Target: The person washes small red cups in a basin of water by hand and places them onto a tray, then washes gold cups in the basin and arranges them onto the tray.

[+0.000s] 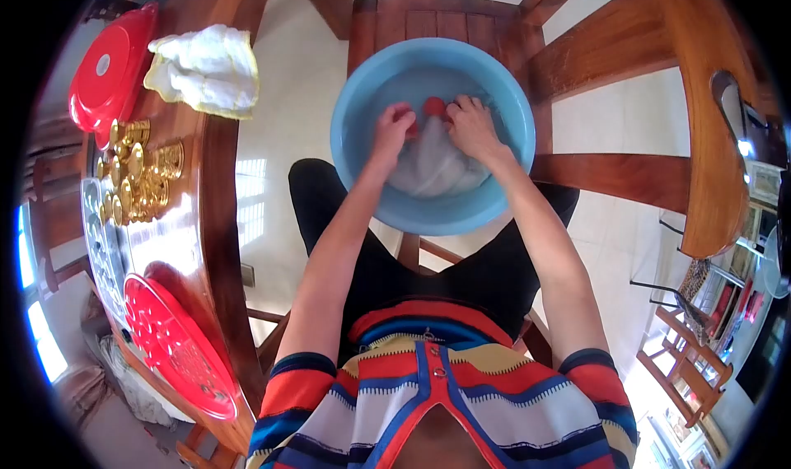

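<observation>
A light-blue basin [517,131] holds cloudy water, with a soaked pale cloth [441,168] lying in it. Between my hands a small, rounded red object [434,106] shows at the top of the cloth. Its full shape is hidden by the water and my fingers. My left hand [392,131] is closed at its left, with a bit of red at the fingertips. On the other side my right hand [473,125] curls its fingers down against the red object and the cloth's edge.
The basin rests on a wooden stool [412,20] in front of my knees. On the wooden table [218,164] at left are a white cloth with yellow edging [204,70], a red basin [111,70], several gold cups [136,172] and a red tray [181,350]. A wooden chair [610,181] stands at right.
</observation>
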{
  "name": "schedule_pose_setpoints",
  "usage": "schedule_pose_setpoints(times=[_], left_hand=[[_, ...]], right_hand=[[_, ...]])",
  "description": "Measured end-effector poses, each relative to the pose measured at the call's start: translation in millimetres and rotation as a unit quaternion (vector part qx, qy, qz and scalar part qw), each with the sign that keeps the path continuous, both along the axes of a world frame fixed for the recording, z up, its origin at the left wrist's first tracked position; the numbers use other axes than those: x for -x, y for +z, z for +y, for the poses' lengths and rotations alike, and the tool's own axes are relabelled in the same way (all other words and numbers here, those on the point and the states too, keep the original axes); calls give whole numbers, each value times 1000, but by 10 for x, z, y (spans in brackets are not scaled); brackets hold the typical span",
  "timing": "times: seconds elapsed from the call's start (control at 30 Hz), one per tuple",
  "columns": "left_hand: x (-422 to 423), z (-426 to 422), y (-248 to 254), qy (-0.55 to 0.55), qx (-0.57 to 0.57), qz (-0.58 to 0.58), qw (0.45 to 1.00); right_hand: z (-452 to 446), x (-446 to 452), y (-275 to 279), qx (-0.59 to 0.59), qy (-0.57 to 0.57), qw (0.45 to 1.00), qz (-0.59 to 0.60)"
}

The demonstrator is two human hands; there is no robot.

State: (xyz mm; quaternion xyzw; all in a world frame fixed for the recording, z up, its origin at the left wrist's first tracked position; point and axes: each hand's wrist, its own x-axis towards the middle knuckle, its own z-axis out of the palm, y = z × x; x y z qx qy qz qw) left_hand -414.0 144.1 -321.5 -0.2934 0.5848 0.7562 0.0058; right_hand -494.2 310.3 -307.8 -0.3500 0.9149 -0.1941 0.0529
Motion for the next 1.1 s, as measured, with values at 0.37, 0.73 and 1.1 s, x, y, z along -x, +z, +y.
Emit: schedule_pose_setpoints(times=[0.37, 0.73, 1.1], left_hand=[[1, -17, 75, 29, -36, -18, 999], [123, -85, -41, 38, -115, 21, 992], [164, -63, 39, 89, 50, -35, 994]], right_hand=[[35, -154, 482, -108, -37, 976, -187], [-401, -54, 132, 147, 83, 972, -162], [-308, 17, 93, 155, -67, 966, -195]])
